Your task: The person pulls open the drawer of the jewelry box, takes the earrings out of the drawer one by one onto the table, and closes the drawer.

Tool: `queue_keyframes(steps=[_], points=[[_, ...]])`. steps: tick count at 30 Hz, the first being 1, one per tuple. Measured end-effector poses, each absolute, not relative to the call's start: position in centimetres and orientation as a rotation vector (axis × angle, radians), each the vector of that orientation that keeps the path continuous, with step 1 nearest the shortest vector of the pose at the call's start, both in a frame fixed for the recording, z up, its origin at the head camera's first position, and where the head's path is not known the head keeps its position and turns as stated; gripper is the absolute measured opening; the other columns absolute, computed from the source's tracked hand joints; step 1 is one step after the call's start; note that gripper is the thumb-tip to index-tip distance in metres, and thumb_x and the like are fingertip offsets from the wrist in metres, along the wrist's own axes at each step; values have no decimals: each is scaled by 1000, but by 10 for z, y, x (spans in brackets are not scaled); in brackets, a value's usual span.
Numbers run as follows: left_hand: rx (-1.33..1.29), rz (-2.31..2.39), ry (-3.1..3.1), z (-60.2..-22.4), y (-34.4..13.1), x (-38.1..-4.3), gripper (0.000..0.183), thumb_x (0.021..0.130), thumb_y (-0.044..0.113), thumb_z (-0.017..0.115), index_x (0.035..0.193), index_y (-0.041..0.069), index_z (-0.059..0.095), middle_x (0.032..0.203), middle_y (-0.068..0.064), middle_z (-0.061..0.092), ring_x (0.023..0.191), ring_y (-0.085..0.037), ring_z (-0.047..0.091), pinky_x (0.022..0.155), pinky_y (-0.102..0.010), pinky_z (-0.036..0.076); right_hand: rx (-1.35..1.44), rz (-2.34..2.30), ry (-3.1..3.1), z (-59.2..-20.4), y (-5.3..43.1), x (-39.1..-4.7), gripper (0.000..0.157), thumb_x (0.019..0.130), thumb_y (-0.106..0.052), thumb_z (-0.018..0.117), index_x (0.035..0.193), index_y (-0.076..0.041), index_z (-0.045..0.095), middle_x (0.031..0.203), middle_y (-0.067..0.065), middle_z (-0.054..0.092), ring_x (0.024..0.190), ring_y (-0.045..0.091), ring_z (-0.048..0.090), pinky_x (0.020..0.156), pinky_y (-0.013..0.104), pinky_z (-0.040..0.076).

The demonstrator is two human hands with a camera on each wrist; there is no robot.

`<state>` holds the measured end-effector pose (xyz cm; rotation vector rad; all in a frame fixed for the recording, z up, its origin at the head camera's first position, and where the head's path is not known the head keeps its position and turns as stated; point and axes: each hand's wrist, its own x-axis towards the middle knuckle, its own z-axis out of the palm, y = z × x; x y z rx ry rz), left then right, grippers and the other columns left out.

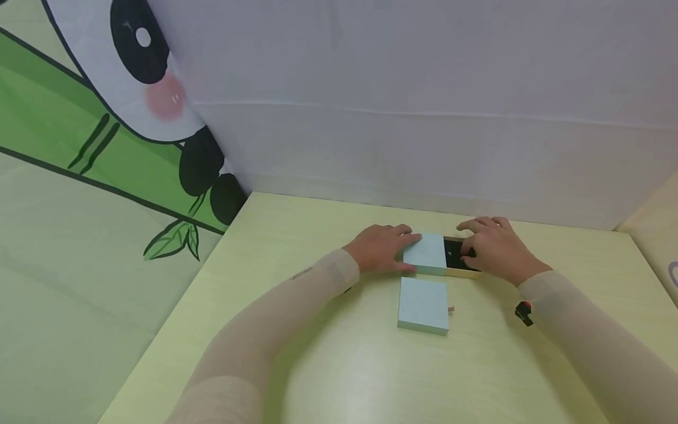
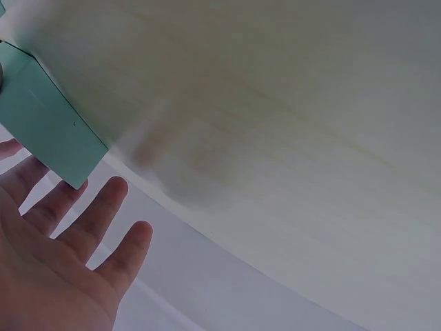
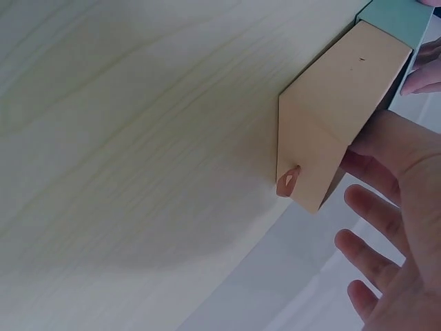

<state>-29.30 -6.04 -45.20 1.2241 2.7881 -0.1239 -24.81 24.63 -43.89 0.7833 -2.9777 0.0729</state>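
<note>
A light blue drawer-style box lies on the table with its tan tray pulled out to the right. My left hand holds the sleeve's left end, thumb at the front and a finger over the top. A black insert lines the tray and bears a small pale mark or piece, too small to identify. My right hand reaches into the tray with thumb and index finger, its other fingers spread outside. What lies between those fingertips is hidden. A small brown pull loop sticks out of the tray's end.
A second light blue box, shut, with a small tab at its right side, lies just nearer on the pale wooden table. White cloth rises behind the table's back edge. A printed cloth hangs at the left.
</note>
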Motion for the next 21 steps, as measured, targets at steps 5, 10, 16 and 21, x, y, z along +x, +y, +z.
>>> queue_keyframes(steps=[5,10,16,21], points=[[1216,-123,2786,-452,-60,-293,90,111,79,66,184,31,44,183,0,55,157,-23,69,131,-43,58,779,77,-2982,-439,245,-247,9,98,-18,96,91,-22,91,157,21,75,154,52,62,126,76,45],[1217,-128,2783,-452,-60,-293,91,111,79,65,184,31,44,184,-1,55,158,-24,69,132,-44,57,772,76,-2990,-438,244,-247,10,98,-18,95,90,-22,91,157,21,75,154,52,62,126,77,45],[1207,-111,2778,-451,-61,-293,90,111,79,65,185,32,43,184,0,54,160,-24,67,133,-44,56,771,73,-2993,-437,243,-246,11,98,-18,95,90,-22,90,158,22,74,154,54,61,127,78,45],[1216,-118,2782,-451,-61,-292,90,112,80,64,185,32,43,184,0,54,160,-23,67,133,-43,56,778,63,-2986,-436,243,-246,12,98,-18,95,89,-23,90,158,22,74,155,53,61,127,77,44]])
